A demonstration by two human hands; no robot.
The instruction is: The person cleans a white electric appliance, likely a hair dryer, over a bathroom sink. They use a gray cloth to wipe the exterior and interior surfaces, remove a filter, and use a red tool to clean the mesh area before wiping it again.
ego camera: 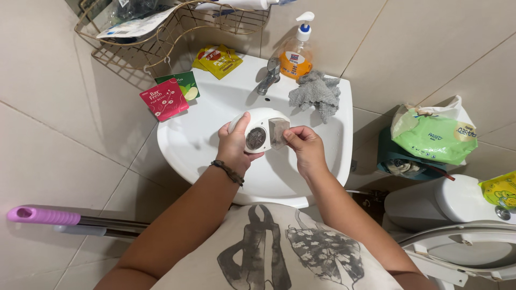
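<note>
Over a white washbasin (188, 142) I hold a small white rounded appliance (263, 121) with a round metal mesh face. My left hand (235, 144) wraps around its left side and underside. My right hand (303, 145) pinches a clear, greyish lint compartment (278, 132) at the appliance's right side. A dark beaded bracelet sits on my left wrist.
A chrome tap (269, 76), an orange soap pump bottle (296, 53) and a grey rag (317, 92) sit at the basin's back. Sachets hang from a wire rack (161, 32) at left. A toilet (457, 225) and green wipe pack (432, 134) stand right; a pink-handled pole (43, 216) left.
</note>
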